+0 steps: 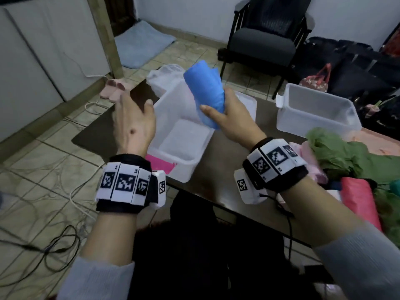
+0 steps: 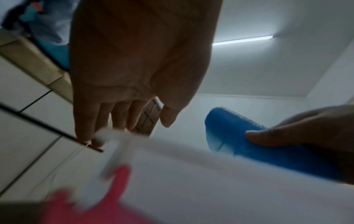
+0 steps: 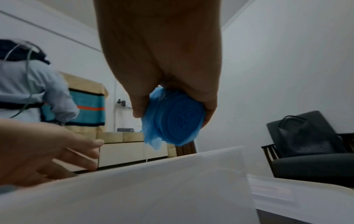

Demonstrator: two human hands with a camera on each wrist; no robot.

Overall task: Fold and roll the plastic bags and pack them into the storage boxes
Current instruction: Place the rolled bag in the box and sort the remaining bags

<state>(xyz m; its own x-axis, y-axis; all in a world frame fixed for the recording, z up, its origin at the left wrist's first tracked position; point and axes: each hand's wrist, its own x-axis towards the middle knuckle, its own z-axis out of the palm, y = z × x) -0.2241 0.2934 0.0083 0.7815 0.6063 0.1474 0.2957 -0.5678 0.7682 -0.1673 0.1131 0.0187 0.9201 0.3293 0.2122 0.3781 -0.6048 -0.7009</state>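
Right hand [image 1: 232, 118] gripping rolled blue bag [image 1: 204, 94] tilted upright, left hand [image 1: 134, 122] spread empty

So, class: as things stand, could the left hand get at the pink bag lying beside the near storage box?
Probably yes. The left hand is open and holds nothing, hovering by the box's left rim, and the pink bag lies uncovered just below it. Only the right hand is busy, gripping the rolled blue bag.
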